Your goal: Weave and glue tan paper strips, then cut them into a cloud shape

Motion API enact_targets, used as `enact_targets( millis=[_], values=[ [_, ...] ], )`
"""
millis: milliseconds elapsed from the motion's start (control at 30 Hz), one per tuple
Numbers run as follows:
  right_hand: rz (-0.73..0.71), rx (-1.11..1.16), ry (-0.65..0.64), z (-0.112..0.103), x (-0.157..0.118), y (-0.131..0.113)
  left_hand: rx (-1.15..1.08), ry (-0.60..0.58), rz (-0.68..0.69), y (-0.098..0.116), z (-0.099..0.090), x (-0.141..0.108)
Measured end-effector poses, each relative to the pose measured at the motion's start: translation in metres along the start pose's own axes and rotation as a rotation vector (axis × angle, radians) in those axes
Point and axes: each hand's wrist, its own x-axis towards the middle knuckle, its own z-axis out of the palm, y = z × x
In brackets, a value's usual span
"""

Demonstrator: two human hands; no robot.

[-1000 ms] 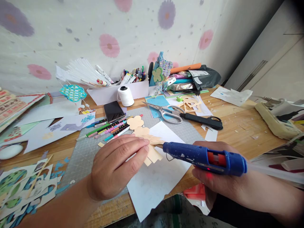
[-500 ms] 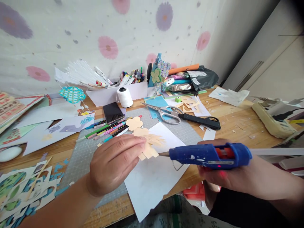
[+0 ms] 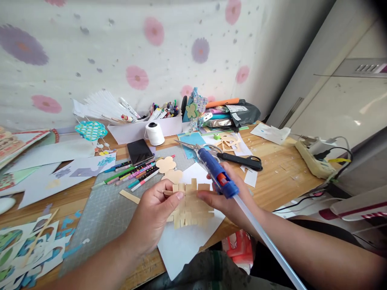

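My left hand [image 3: 159,209] pinches the left edge of a tan woven paper piece [image 3: 190,207], thumb on top, close above a white sheet [image 3: 184,251]. A blue hot glue gun [image 3: 216,171] is in my right hand [image 3: 226,197], with its nozzle towards the back and a long clear glue stick [image 3: 266,241] running out of its rear. My right thumb also presses on the right side of the woven piece. Just behind lie two tan scalloped paper cutouts [image 3: 166,164]. A loose tan strip [image 3: 129,196] rests left of my left hand.
Colourful pens [image 3: 136,173], a phone [image 3: 140,151] and a white thread cone [image 3: 155,134] lie behind the hands. Scissors [image 3: 193,147] and a black-handled tool [image 3: 240,161] sit at the back right. Paper scraps [image 3: 27,249] cover the left front. A power strip [image 3: 314,159] stands right.
The glue gun has turned from pointing left to pointing away, and its nozzle has left the paper. The woven piece is now flat between both hands; the scalloped cutouts lie apart from it.
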Motion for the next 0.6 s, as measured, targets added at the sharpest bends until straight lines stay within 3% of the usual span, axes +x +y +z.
enact_targets(
  millis=[300,433,500,600],
  values=[
    [0.034,0.016,0.006,0.008,0.004,-0.014,-0.076,-0.089,-0.046,0.003,0.002,-0.008],
    [0.032,0.033,-0.04,0.003,0.012,-0.01,-0.064,-0.035,-0.011,0.0,0.003,-0.004],
    [-0.01,-0.09,-0.137,-0.006,0.023,-0.002,-0.051,0.026,-0.043,0.001,-0.002,0.001],
    [-0.133,-0.525,-0.271,-0.019,0.042,0.013,-0.031,0.103,-0.124,0.008,-0.025,0.01]
  ],
)
